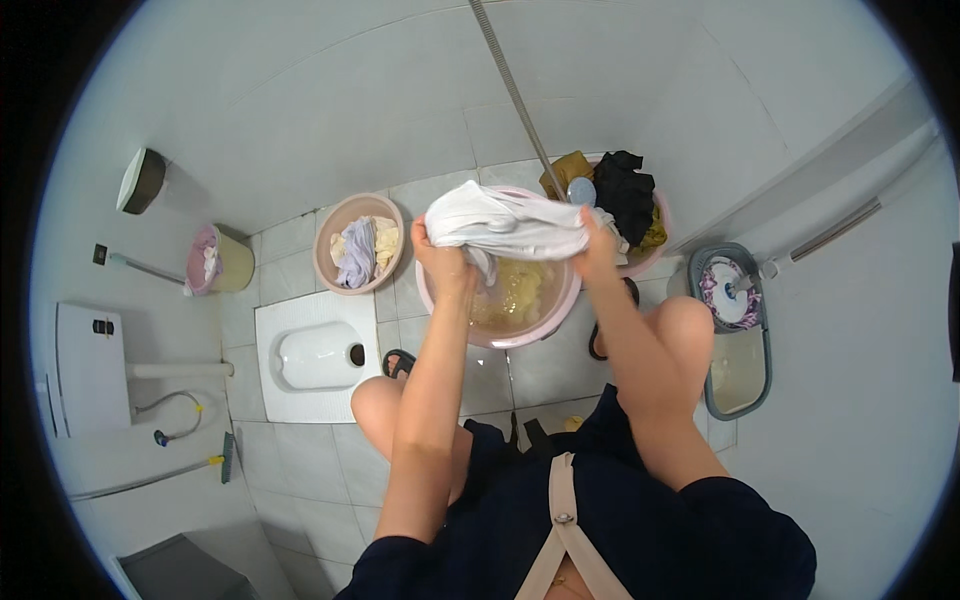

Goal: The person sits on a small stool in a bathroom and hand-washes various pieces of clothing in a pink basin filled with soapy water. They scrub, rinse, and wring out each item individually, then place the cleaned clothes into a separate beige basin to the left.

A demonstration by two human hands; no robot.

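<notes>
A wet-looking white garment (510,225) is stretched between my two hands above a pink basin (513,341). My left hand (440,255) is closed on its left end, and my right hand (598,247) grips the right end. Below the cloth, water (515,300) stands in the basin, and a pale yellowish cloth shows in it. The far part of the basin is mostly hidden behind the garment, whose exact kind I cannot make out.
To the left, a pink basin (321,262) holds lavender and cream clothes. Behind my right hand, another basin (664,215) holds dark and brown clothes. A squat toilet (290,358) lies left of my foot; a mop bucket (765,385) stands right. A metal hose (512,85) hangs ahead.
</notes>
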